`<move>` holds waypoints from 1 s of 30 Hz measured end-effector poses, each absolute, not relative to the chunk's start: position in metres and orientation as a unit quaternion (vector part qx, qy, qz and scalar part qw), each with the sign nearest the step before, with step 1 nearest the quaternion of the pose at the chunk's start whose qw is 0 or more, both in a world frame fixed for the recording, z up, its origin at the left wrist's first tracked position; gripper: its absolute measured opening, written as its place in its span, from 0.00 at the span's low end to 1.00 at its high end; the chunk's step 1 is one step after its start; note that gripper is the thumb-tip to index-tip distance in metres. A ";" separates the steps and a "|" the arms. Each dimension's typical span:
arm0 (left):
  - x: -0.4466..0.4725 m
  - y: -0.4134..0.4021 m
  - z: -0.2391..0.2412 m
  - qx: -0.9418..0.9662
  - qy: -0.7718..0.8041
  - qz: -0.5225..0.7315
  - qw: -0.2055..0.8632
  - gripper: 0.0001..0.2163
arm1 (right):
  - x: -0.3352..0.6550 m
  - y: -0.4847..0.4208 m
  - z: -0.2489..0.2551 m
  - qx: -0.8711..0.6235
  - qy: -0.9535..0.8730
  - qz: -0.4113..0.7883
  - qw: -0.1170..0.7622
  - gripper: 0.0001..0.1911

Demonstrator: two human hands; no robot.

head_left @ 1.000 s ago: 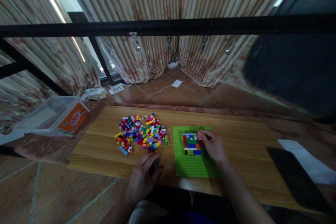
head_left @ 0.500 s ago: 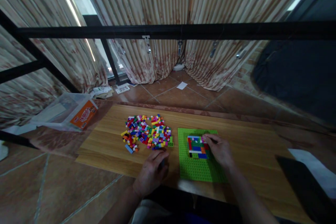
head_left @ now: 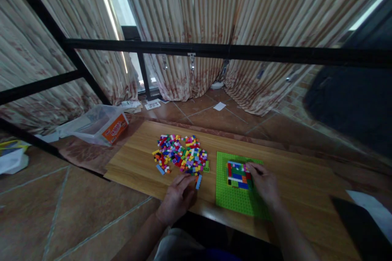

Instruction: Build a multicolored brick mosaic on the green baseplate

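My right hand (head_left: 263, 179) is over the green baseplate (head_left: 225, 203), its fingers pinched at a small pink brick (head_left: 245, 168). That brick sits at the upper right corner of a low rectangular build of coloured bricks (head_left: 237, 178). My left hand (head_left: 177, 195) rests at the table's near side, fingers bent but apart. Just past its fingertips lies a long blue brick (head_left: 199, 182), with an orange brick beside it. The heap of loose bricks (head_left: 183, 153) spreads beyond the left hand. My right fingers hide part of the build's right edge.
The wooden table (head_left: 131, 159) carries everything. A clear plastic box (head_left: 101, 126) with an orange label stands on the floor at left. Black metal rails (head_left: 196, 49) cross in front of the curtains (head_left: 190, 8). A dark flat object (head_left: 358, 220) and white paper lie at right.
The view has swung left, so everything sits further right. The long blue brick now shows beside my left fingertips, where the hand hid that spot. My right hand stays at the build's corner.
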State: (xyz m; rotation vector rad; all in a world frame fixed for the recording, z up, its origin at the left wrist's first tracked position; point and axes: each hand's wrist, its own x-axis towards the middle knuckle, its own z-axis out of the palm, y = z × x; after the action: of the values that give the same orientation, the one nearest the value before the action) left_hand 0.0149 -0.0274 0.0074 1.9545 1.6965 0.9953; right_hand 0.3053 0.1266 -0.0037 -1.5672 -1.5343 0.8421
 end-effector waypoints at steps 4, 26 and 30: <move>0.004 -0.039 0.005 0.669 0.627 0.363 0.163 0.20 | 0.323 0.134 0.002 -0.645 -0.601 0.302 0.362 0.22; 0.008 -0.037 0.008 0.665 0.607 0.395 0.182 0.16 | 0.154 0.045 0.017 -0.491 -0.841 0.119 0.193 0.08; 0.008 -0.035 0.008 0.668 0.601 0.400 0.181 0.16 | 0.149 0.043 0.020 -0.500 -0.842 0.090 0.182 0.08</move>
State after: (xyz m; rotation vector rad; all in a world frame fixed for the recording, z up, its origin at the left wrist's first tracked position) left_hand 0.0079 -0.0351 0.0081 1.8870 1.6977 1.1285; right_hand 0.1490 0.0433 0.0202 -1.4112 -2.3756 0.2541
